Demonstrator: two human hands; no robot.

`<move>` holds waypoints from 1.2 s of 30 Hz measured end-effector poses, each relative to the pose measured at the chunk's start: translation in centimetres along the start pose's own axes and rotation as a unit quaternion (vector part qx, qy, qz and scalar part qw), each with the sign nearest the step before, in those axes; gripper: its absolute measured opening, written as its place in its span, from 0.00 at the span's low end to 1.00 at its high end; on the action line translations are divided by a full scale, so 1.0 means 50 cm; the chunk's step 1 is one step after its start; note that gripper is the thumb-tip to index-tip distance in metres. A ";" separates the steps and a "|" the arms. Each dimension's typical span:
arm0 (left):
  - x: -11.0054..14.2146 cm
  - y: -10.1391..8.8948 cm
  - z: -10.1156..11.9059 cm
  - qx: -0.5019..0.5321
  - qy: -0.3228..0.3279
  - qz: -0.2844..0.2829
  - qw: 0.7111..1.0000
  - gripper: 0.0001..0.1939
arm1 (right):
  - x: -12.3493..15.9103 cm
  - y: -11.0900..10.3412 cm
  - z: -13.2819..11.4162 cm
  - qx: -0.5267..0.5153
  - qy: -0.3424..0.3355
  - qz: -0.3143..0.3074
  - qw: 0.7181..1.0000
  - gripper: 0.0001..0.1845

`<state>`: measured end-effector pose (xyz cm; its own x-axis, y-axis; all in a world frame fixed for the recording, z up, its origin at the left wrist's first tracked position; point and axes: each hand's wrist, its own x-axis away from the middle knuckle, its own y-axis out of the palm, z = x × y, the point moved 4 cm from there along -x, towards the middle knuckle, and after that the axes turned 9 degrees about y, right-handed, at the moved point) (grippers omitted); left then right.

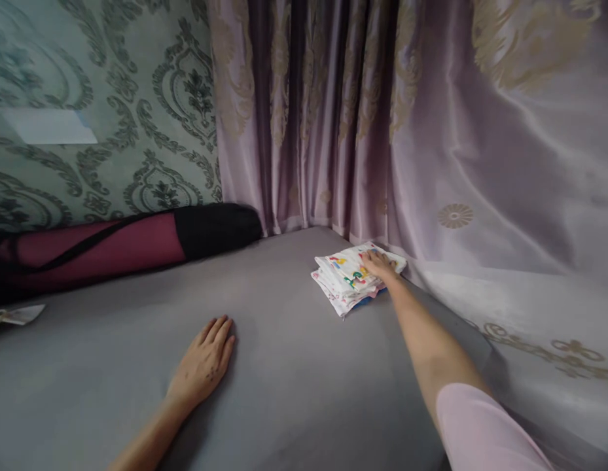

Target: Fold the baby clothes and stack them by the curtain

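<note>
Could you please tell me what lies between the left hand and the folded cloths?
The head view shows just the grey surface between the left hand and the folded cloths.

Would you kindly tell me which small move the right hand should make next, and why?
Probably, the right hand should curl its fingers around the edge of the folded cloth stack: it rests on top of the stack, while the left hand lies apart, flat on the grey surface.
</note>
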<state>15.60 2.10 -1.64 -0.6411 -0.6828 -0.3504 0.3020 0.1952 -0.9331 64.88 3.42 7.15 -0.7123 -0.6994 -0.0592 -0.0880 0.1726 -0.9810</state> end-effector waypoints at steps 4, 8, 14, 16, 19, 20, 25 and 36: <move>-0.003 0.000 0.002 0.012 -0.012 -0.007 1.000 0.28 | 0.041 -0.014 -0.056 0.003 -0.065 0.051 0.997 0.32; -0.008 -0.016 0.013 0.063 -0.034 -0.008 0.997 0.27 | 0.086 0.022 -0.095 0.035 -0.160 0.017 0.986 0.29; -0.012 -0.042 0.025 0.184 -0.076 0.011 0.980 0.23 | 0.074 0.039 -0.096 0.032 -0.140 -0.015 0.990 0.32; -0.012 -0.046 0.025 0.184 -0.069 0.020 0.980 0.23 | 0.084 0.023 -0.118 -0.003 -0.154 0.044 0.987 0.33; -0.009 -0.045 0.025 0.118 -0.058 -0.002 0.991 0.24 | 0.153 0.011 -0.175 -0.063 -0.230 0.148 0.960 0.33; -0.008 -0.044 0.024 0.091 -0.056 -0.010 0.994 0.24 | 0.186 0.017 -0.198 -0.075 -0.262 0.157 0.949 0.32; -0.009 -0.042 0.012 0.064 -0.050 -0.010 0.997 0.22 | 0.392 0.123 -0.315 -0.066 -0.422 0.056 0.902 0.31; -0.013 -0.054 -0.039 0.235 -0.109 0.016 0.966 0.19 | 0.633 0.225 -0.376 -0.005 -0.472 0.030 0.881 0.35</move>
<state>13.82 3.39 0.93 -0.4778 -0.8236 -0.3057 0.6393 -0.0873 -0.7640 28.27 -3.74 -2.31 0.1793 -0.9536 -0.2417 -0.0787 0.2310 -0.9698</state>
